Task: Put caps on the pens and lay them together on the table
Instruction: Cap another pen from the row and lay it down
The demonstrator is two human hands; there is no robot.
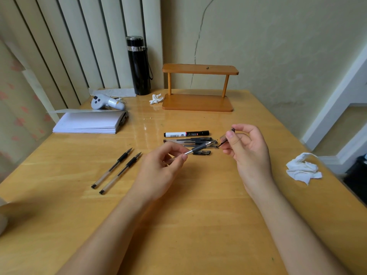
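Currently: one pen is getting capped in mid-air, over the worktop
Left hand: fingers curled round the clear barrel of the pen, with the rubber grip and metal tip sticking out past the fingertips
Right hand: thumb and fingertips pinched on a cap; the thumb hides most of it, so I can't tell exactly which way its mouth faces
Key relation: the pen's long axis runs lower left to upper right, tip aimed at the right hand. The cap sits just beside the tip, a touch higher and further right, not on it yet
Next move (my guess): line the cap's mouth up with that axis, then bring both hands together along it
Risk: if the cap goes on tilted, the tip will probably catch the rim instead of sliding in
Finished pile: a marker and some capped pens lie side by side just behind the held pen, all running left to right
Spare cap: loose on the worktop, right by the pile, under the held pen
Left to do: two bare pens lie parallel, well off to the left, nearer the left hand
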